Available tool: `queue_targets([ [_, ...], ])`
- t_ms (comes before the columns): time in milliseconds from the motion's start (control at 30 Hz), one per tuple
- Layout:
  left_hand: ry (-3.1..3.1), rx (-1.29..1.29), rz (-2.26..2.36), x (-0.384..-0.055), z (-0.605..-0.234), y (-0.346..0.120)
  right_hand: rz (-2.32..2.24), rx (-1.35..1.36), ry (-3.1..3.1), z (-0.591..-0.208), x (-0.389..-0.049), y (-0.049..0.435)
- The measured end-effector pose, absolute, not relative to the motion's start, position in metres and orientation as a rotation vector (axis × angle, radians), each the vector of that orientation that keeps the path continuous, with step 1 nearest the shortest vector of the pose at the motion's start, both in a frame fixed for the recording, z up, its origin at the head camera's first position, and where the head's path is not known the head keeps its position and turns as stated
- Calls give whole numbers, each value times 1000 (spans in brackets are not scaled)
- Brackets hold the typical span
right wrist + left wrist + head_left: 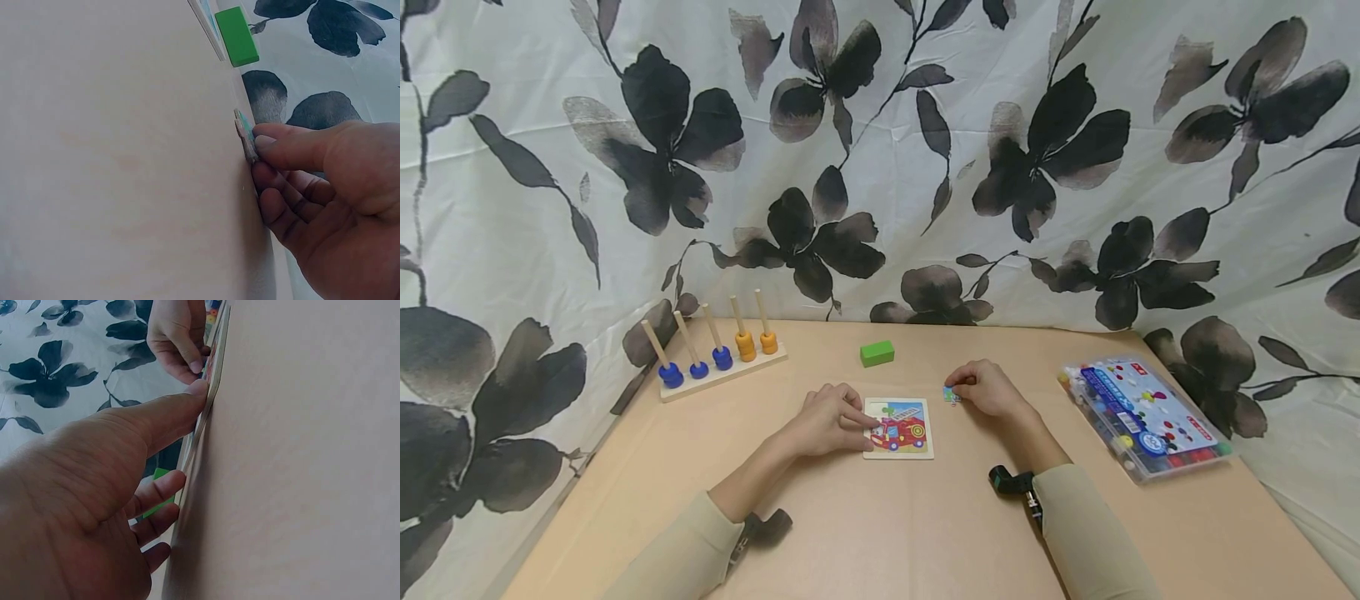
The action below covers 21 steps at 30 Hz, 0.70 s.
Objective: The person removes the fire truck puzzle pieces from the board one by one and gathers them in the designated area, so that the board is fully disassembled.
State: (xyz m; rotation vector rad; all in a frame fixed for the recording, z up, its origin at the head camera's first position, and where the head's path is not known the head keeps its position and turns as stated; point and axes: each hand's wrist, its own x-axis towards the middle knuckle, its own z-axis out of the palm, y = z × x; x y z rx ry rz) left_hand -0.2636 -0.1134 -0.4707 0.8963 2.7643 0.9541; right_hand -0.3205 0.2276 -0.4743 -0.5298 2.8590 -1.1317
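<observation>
"Item one, the right hand?"

"My right hand (996, 392): thumb and finger pinching a small blue jigsaw piece (244, 131). Piece located right of the board and apart from it, low over the tabletop (891, 529); whether it touches, I cannot tell."

"Item two, the left?"

"My left hand (831, 421): unclenched, tips resting on the left side of the fire-engine jigsaw (904, 435). No loose piece seen in it, though the fingers hide part of that edge."

"Condition of the jigsaw?"

"Pale-bordered, flat on the table in front of me. Red engine, ladder and green treetop legible; I would enter it as largely assembled. Outstanding, in my judgement: the piece in my right hand, probably from this same picture. Any gap is too small to make out, or lies under my fingers."

"Surrounding stock?"

"Beyond the jigsaw, near it: one green block (877, 354). Far left: one five-peg ring stacker (724, 377), blue on three pegs, orange on two. Far right: one clear plastic case (1146, 417), printed cover, coloured contents. Behind all: floral cloth (917, 208). None of these in my hands."
</observation>
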Motion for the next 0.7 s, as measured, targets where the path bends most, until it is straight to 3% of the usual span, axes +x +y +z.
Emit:
queue_targets([
  [700,2760,894,966,-264,-471,-114,-1215,-500,2879,-467,-318,225],
])
